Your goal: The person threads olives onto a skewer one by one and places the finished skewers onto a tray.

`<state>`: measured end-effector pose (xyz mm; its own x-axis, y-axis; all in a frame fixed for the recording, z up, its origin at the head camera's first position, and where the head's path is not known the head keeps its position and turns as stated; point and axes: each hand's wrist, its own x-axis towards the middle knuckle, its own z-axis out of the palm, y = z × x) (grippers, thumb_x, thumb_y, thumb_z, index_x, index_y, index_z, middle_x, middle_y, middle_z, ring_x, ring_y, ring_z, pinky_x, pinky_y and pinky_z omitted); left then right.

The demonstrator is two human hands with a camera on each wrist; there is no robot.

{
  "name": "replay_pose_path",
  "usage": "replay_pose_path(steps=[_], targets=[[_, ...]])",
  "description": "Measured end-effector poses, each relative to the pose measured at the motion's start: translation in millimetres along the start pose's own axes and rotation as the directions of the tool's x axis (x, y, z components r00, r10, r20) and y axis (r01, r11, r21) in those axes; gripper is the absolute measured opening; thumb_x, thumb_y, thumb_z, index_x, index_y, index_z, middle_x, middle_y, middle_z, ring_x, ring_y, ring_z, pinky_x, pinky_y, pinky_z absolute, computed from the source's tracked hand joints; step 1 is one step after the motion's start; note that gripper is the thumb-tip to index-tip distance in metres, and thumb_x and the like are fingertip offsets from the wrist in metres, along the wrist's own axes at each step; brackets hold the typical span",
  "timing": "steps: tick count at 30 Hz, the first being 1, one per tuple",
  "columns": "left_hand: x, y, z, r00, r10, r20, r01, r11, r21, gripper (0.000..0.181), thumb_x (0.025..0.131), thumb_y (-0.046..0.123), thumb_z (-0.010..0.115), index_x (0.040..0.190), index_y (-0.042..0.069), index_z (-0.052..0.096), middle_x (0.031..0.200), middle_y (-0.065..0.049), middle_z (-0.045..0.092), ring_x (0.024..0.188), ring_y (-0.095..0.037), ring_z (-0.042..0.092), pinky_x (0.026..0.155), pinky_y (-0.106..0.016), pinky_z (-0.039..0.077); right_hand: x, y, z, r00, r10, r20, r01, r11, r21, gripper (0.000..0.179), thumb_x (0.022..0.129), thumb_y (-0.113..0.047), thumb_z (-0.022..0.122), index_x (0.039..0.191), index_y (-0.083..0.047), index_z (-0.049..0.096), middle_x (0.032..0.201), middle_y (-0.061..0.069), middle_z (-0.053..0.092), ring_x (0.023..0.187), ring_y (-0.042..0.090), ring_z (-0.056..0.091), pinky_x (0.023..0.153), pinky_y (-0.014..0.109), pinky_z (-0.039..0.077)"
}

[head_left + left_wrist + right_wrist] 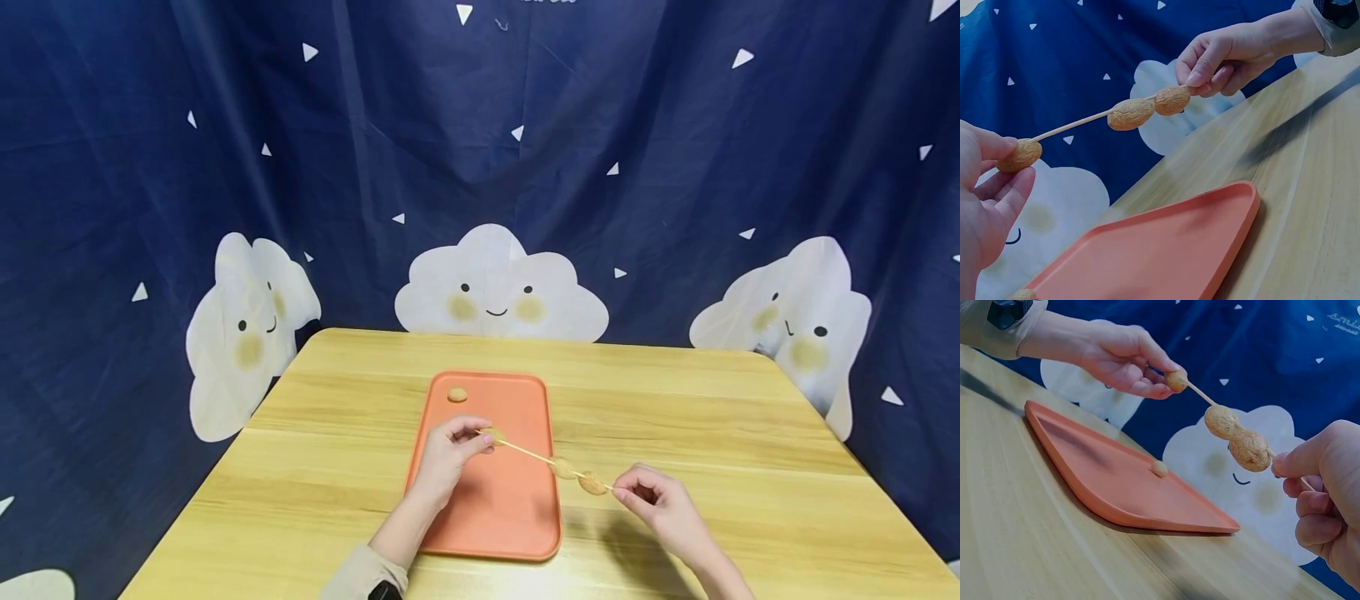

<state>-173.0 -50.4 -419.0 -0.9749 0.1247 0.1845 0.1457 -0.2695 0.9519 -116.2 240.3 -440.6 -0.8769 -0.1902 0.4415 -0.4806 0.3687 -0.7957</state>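
A thin wooden skewer (527, 452) hangs slantwise between my hands, over the tray's right part. Two tan, wrinkled, oval food pieces, one paler (1132, 114) and one nearer the right hand (1249, 450), are threaded on it side by side. My right hand (666, 504) pinches the skewer's end just beyond them, thumb against the fingers. With thumb and fingertips my left hand (444, 457) holds a third wrinkled piece (1020, 156) at the skewer's other end. A bare length of stick shows between this piece and the pair.
Beneath the left hand lies an orange rectangular tray (498, 521) with a low rim. One more tan piece (457, 394) rests in its far left corner. The light wooden table (675, 400) meets a dark blue curtain (645, 100) with clouds at the back.
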Motion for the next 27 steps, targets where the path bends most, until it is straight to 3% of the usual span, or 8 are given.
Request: replay_pose_path(steps=[6, 10, 20, 27], targets=[[1.1, 1.0, 1.1, 0.998, -0.042, -0.042, 0.038, 0.996, -0.076, 0.023, 0.079, -0.010, 0.063, 0.100, -0.014, 0.056, 0.078, -0.005, 0.063, 0.071, -0.014, 0.062, 0.071, -0.028, 0.055, 0.5, 1, 5, 1.000, -0.017, -0.010, 0.017, 0.999, 0.040, 0.015, 0.080, 0.008, 0.064, 0.078, -0.006, 0.062, 0.064, -0.001, 0.049, 0.052, 0.002, 0.038, 0.037, 0.024, 0.032], [1.6, 1.0, 1.0, 0.997, -0.062, -0.052, 0.057, 0.993, -0.104, 0.018, 0.078, -0.011, 0.063, 0.095, -0.013, 0.060, 0.076, -0.005, 0.065, 0.070, -0.016, 0.063, 0.070, -0.028, 0.055, 1.8, -1, 7, 1.000, 0.022, -0.022, -0.021, 0.999, 0.040, 0.013, 0.081, 0.007, 0.064, 0.077, -0.005, 0.062, 0.065, -0.003, 0.050, 0.052, 0.002, 0.038, 0.038, 0.023, 0.033], [-0.7, 2.1, 7.3, 0.994, -0.024, -0.105, 0.013, 0.995, -0.104, 0.024, 0.076, -0.013, 0.063, 0.097, -0.022, 0.056, 0.074, -0.006, 0.065, 0.067, -0.013, 0.063, 0.068, -0.026, 0.055, 8.9, -4, 10, 1.000, 0.015, -0.011, -0.014, 0.998, 0.054, 0.011, 0.081, 0.005, 0.064, 0.078, -0.005, 0.062, 0.067, 0.000, 0.051, 0.054, 0.003, 0.039, 0.039, 0.025, 0.034], [0.0, -1.5, 9.9, 0.993, -0.027, -0.115, 0.012, 0.992, -0.128, 0.025, 0.076, -0.014, 0.063, 0.099, -0.023, 0.055, 0.074, -0.004, 0.065, 0.067, -0.013, 0.063, 0.068, -0.026, 0.055, 12.0, -8, 15, 0.997, 0.070, -0.016, -0.068, 0.994, 0.082, 0.008, 0.081, 0.004, 0.065, 0.078, -0.003, 0.062, 0.067, -0.002, 0.051, 0.055, 0.002, 0.040, 0.041, 0.025, 0.035]])
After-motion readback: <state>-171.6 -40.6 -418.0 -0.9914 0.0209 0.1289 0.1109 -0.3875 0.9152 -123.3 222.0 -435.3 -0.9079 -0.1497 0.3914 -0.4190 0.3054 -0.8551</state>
